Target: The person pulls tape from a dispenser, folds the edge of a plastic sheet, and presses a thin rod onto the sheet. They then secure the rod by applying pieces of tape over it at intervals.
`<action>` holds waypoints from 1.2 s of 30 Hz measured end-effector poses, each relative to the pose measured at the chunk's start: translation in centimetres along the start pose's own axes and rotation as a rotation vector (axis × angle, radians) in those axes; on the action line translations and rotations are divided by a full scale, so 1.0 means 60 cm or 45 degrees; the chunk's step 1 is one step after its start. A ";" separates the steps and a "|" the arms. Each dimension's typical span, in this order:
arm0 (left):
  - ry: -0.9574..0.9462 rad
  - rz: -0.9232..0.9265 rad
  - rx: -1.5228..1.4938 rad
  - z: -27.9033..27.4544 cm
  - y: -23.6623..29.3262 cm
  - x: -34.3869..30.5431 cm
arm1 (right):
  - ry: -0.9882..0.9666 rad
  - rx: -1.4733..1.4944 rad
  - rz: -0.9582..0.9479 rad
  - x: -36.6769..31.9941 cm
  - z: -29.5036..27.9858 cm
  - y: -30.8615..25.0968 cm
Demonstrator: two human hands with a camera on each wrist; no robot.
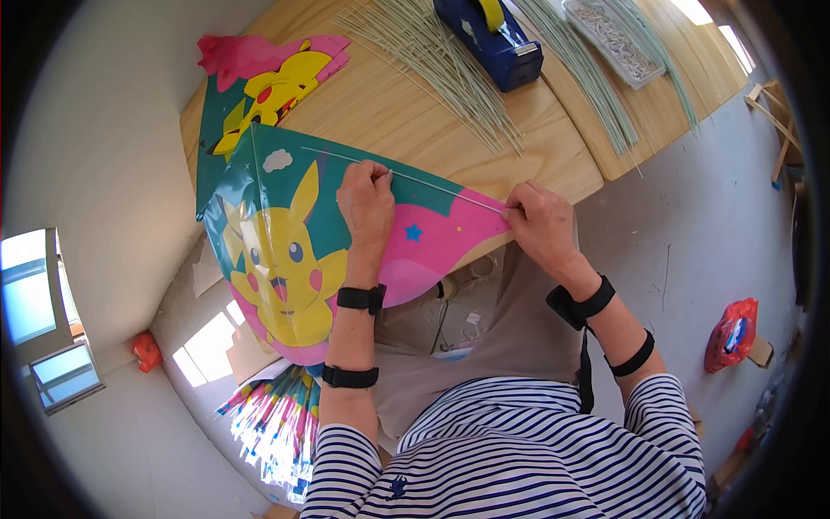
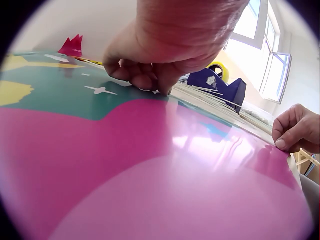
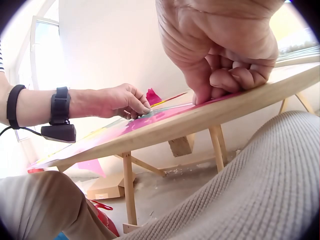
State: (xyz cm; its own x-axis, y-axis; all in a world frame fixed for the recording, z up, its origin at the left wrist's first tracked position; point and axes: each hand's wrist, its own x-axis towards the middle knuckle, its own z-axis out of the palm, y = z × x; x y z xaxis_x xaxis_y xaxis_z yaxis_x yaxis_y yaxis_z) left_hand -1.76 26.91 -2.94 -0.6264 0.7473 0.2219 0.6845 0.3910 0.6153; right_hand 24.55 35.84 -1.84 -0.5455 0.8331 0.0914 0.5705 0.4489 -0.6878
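A kite sheet (image 1: 285,251) printed with a yellow cartoon figure on teal and pink lies over the near edge of a wooden table (image 1: 389,112). A thin pale rod (image 1: 424,182) lies across its upper part. My left hand (image 1: 367,203) pinches the rod near its middle, fingertips (image 2: 145,80) curled down on the sheet (image 2: 150,165). My right hand (image 1: 536,221) pinches the rod's right end at the sheet's pink tip, fingers (image 3: 225,75) curled at the table edge (image 3: 200,120). My left hand (image 3: 120,102) also shows in the right wrist view.
A second kite (image 1: 268,82) lies at the table's far left. Bundles of thin rods (image 1: 441,69) fan across the table beside a blue tape dispenser (image 1: 493,39) and a clear tray (image 1: 614,39). More kites (image 1: 277,424) lie on the floor, with a red bag (image 1: 731,333) at right.
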 end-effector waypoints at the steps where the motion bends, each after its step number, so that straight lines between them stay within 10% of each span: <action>1: -0.001 -0.004 -0.002 0.000 0.001 0.000 | 0.000 0.000 0.001 0.000 0.000 0.000; 36: 0.003 -0.023 0.027 0.001 0.009 0.002 | -0.074 0.242 -0.064 -0.004 -0.019 0.017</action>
State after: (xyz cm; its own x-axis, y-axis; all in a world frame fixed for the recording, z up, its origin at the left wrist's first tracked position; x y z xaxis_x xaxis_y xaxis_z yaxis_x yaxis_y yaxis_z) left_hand -1.43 27.28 -2.61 -0.6397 0.7387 0.2123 0.6805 0.4158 0.6034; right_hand 25.96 36.45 -1.74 -0.6080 0.7887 0.0913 0.4183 0.4160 -0.8074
